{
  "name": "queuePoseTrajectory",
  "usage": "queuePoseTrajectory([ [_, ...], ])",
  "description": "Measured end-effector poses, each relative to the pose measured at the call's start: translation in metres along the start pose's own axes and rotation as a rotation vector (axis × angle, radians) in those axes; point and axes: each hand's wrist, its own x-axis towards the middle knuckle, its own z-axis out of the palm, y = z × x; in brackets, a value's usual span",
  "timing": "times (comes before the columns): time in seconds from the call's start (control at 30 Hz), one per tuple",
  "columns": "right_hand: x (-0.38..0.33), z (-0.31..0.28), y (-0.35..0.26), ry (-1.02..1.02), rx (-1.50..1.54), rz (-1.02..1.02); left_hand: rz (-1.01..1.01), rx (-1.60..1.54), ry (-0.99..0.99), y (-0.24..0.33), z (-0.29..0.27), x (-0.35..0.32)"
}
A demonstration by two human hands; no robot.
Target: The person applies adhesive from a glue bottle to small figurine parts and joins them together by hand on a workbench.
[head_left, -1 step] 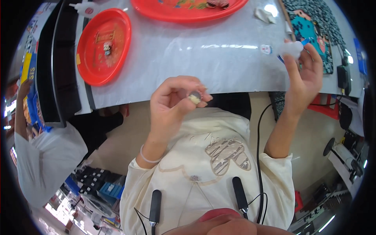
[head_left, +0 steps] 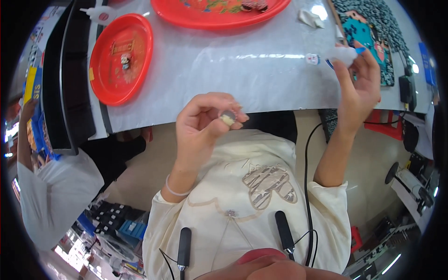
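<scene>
My left hand (head_left: 200, 122) is raised in front of my chest, just off the table's near edge. Its thumb and fingertips pinch a small round piece (head_left: 227, 117), grey on top and cream below. Over the right part of the table, my right hand (head_left: 358, 77) is wrapped round a white squeeze bottle (head_left: 344, 56) with a blue tip. A small blue-and-white patch (head_left: 312, 59) shows left of the bottle; I cannot tell whether it belongs to it.
A red oval tray (head_left: 94, 81) with a small figure (head_left: 125, 61) lies on the left. Another red tray (head_left: 205, 25) holds pink-brown pieces (head_left: 254, 5) at the back. Crumpled tissue (head_left: 311, 19), a teal picture board (head_left: 361, 35) and another white bottle (head_left: 101, 16) lie around. A person (head_left: 60, 186) is at left.
The view has shifted slightly, so the trays sit a little lower and further left. Both hands keep their hold, and the small piece in my left hand is turned slightly.
</scene>
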Motion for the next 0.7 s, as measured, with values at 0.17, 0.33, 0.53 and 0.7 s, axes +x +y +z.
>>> queuePoseTrajectory([
  [0.17, 0.014, -0.005, 0.015, -0.07, -0.257, 0.052, -0.014, 0.055, 0.036, -0.001, -0.003, 0.003],
  [0.33, 0.022, -0.015, 0.021, -0.146, 0.003, 0.06, 0.01, 0.093, 0.113, 0.001, -0.004, -0.001],
  [0.53, 0.072, -0.117, 0.055, 0.134, -0.673, 0.042, 0.039, 0.095, 0.097, 0.007, -0.008, 0.002],
  [0.7, 0.076, -0.142, 0.065, -0.085, -0.815, 0.223, 0.058, 0.116, 0.104, 0.008, -0.009, 0.004],
])
